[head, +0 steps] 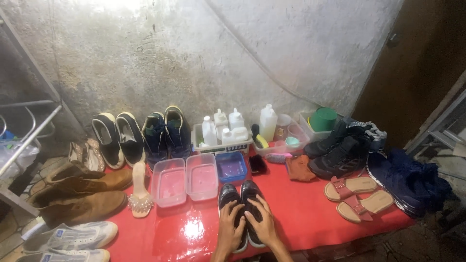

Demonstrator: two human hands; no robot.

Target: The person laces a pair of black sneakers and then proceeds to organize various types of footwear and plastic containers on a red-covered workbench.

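Observation:
A pair of dark sneakers [240, 193] stands side by side near the front edge of a red-covered table [301, 213], toes pointing away from me. My left hand [230, 227] rests on top of the left shoe, fingers curled over its laces. My right hand [262, 221] lies over the right shoe in the same way. Both hands press on the shoes' uppers; I cannot tell whether they lift them.
Two clear plastic tubs [186, 180] and a blue tray [231, 166] sit just behind the sneakers. Bottles in a white bin [222, 131], brushes, an orange cloth [299, 169], black sneakers [340, 148], tan sandals [357, 194], brown boots [82, 191] and other shoes crowd the table.

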